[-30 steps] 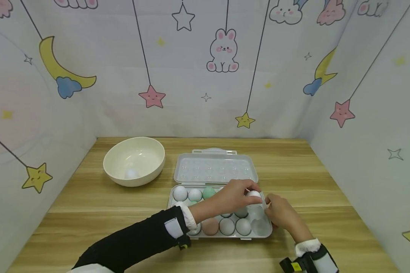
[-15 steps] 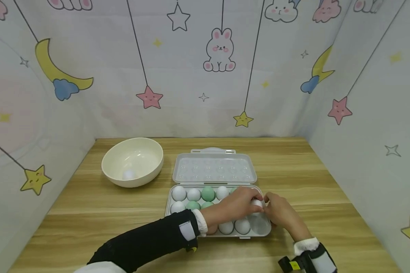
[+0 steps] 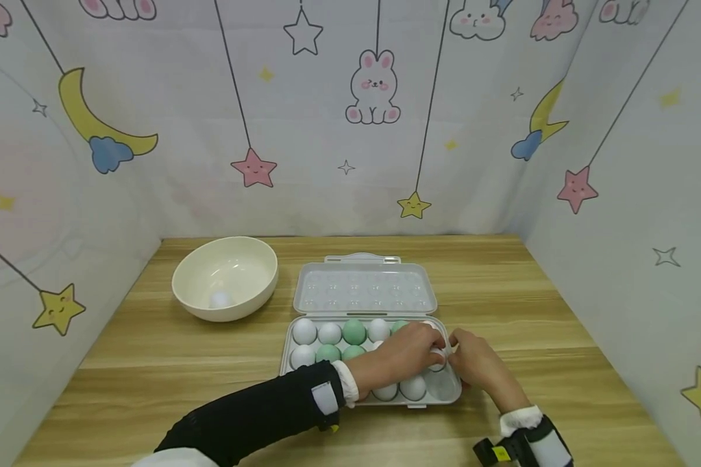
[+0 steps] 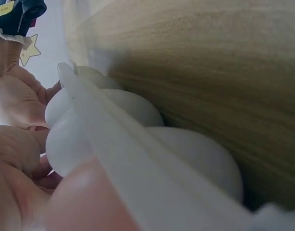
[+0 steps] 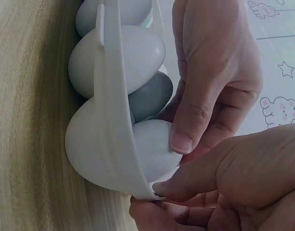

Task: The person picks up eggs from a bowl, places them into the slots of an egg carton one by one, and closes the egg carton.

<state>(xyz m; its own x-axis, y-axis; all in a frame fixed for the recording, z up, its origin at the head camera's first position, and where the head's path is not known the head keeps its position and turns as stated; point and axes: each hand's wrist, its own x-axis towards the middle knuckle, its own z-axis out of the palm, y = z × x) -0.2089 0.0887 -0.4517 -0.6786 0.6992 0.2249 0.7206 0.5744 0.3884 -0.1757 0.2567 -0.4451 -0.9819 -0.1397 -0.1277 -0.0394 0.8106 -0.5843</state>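
A clear plastic egg box lies open on the table, filled with white, green, grey and brown eggs. With its thumb and fingers, my left hand holds a white egg down in the middle row at the box's right end. The right wrist view has the left thumb on this egg, which sits inside the rim. At that same end, my right hand pinches the box's rim, thumb inside and fingers outside. Behind the left hand and forearm, part of the eggs is hidden.
A cream bowl stands at the back left, with one white egg inside. The box's lid lies folded back behind the eggs. Printed cloth walls border the wooden table at the back and sides.
Holding the white egg, my left hand has come down and slightly nearer to me, into the middle row. The right hand keeps its pinch on the rim.
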